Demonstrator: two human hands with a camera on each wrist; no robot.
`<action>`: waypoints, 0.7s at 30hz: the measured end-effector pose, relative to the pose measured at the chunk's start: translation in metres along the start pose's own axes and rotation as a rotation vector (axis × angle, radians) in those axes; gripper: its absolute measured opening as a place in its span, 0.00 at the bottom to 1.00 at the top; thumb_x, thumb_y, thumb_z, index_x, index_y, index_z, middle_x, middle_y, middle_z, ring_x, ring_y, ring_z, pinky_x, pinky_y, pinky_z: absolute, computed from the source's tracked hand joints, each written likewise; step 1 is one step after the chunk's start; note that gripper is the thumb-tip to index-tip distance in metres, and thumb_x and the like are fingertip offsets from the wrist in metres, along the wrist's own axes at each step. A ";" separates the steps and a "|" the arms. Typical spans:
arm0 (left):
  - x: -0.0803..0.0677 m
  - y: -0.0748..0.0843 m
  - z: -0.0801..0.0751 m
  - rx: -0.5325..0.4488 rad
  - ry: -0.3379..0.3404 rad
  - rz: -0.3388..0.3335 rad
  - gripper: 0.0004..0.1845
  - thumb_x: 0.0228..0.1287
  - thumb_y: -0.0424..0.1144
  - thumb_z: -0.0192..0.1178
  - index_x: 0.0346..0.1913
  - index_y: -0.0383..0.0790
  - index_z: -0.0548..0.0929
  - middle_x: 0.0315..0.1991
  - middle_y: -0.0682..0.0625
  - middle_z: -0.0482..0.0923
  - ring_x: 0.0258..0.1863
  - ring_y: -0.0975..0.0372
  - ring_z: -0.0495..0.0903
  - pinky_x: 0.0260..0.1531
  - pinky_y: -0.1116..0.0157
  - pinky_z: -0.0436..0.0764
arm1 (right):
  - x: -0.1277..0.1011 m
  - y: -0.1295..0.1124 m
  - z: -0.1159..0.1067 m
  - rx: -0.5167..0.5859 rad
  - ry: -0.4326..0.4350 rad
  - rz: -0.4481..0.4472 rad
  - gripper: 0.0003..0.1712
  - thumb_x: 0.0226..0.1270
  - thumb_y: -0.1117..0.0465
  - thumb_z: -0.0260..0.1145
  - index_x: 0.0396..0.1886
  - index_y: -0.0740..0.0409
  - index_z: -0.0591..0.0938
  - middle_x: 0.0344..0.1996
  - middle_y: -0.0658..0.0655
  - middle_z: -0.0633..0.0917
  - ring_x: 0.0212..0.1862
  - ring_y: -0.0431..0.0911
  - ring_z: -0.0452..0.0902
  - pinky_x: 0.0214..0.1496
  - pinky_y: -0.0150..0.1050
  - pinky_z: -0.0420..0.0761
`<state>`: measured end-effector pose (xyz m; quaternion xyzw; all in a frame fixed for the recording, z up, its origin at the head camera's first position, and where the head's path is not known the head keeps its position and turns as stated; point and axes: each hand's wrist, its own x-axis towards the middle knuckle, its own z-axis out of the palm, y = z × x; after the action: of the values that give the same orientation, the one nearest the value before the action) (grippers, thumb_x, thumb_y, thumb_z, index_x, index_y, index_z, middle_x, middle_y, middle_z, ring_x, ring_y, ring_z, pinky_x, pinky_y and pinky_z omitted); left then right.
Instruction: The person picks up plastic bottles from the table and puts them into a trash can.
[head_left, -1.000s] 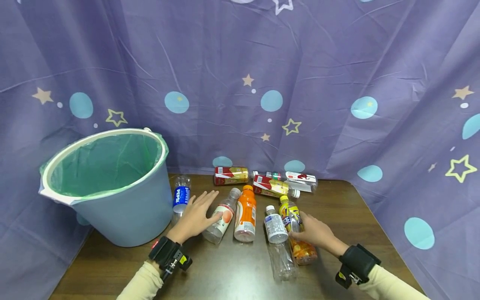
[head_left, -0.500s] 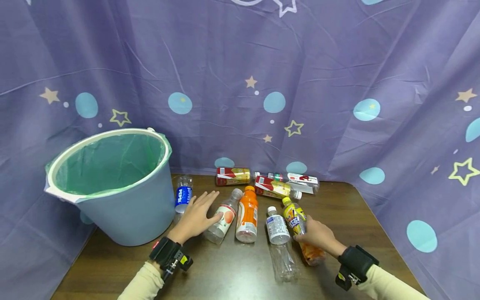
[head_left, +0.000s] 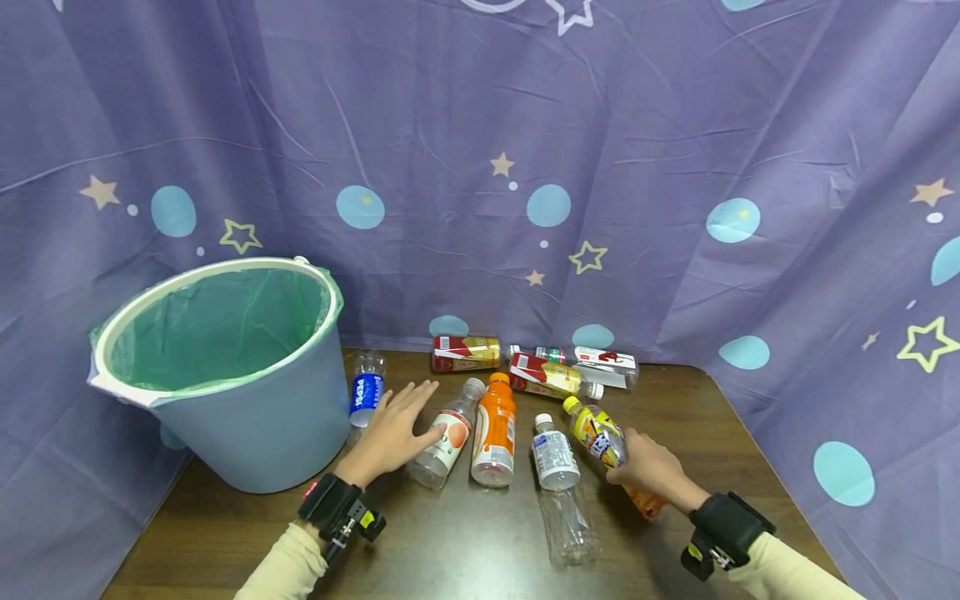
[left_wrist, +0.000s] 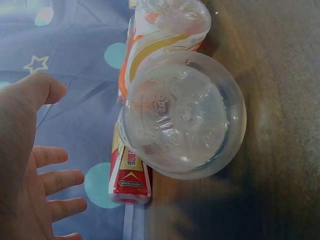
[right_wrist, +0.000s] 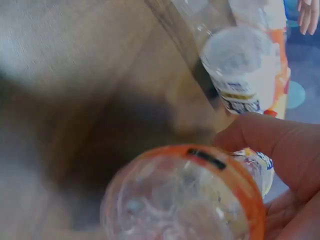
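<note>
My right hand (head_left: pixel 651 468) grips a yellow-capped drink bottle (head_left: pixel 597 432) with a yellow label and an orange lower part. In the right wrist view the bottle's round base (right_wrist: pixel 180 205) faces the camera, and my thumb lies along its side. My left hand (head_left: pixel 393 435), fingers straight and spread, hovers beside a peach-label bottle (head_left: pixel 456 432) at the left of the row. The left wrist view shows that hand (left_wrist: pixel 30 160) apart from a clear bottle base (left_wrist: pixel 185 120). An orange-capped bottle (head_left: pixel 494 429) lies next to the peach one.
A blue bucket (head_left: pixel 262 437) with a green liner stands at the left, a Pepsi bottle (head_left: pixel 367 390) close by. A white-capped bottle (head_left: pixel 555 460) overlaps a clear bottle (head_left: pixel 568 529) mid-table. Red-and-gold bottles (head_left: pixel 465 352) and a white-label bottle (head_left: pixel 603 359) lie along the curtain.
My right hand has taken the yellow-capped bottle to the right, away from the white-capped one, and tilted it further. My left hand stays in place.
</note>
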<state>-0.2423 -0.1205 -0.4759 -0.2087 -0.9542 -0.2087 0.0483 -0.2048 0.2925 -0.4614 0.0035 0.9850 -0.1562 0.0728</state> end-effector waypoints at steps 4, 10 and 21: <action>0.001 0.001 -0.001 0.002 0.010 0.007 0.42 0.70 0.61 0.58 0.79 0.46 0.61 0.79 0.44 0.62 0.78 0.45 0.61 0.75 0.35 0.54 | 0.002 0.001 -0.018 -0.022 0.044 -0.039 0.44 0.43 0.54 0.79 0.57 0.74 0.73 0.38 0.64 0.81 0.36 0.54 0.79 0.32 0.50 0.78; 0.004 0.004 -0.003 0.002 0.038 0.029 0.41 0.69 0.61 0.58 0.79 0.46 0.62 0.78 0.45 0.62 0.78 0.45 0.61 0.75 0.36 0.54 | 0.007 -0.011 -0.051 -0.030 0.180 -0.116 0.46 0.42 0.56 0.79 0.58 0.76 0.71 0.38 0.68 0.76 0.33 0.55 0.77 0.28 0.50 0.76; 0.012 0.018 -0.013 -0.023 0.068 0.074 0.41 0.69 0.58 0.60 0.79 0.45 0.62 0.78 0.44 0.63 0.78 0.45 0.62 0.76 0.37 0.53 | 0.017 -0.039 -0.076 -0.062 0.361 -0.217 0.40 0.44 0.61 0.81 0.55 0.69 0.70 0.37 0.68 0.81 0.35 0.58 0.79 0.29 0.53 0.77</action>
<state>-0.2459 -0.1064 -0.4546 -0.2371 -0.9412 -0.2247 0.0858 -0.2331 0.2786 -0.3802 -0.0770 0.9810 -0.1293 -0.1220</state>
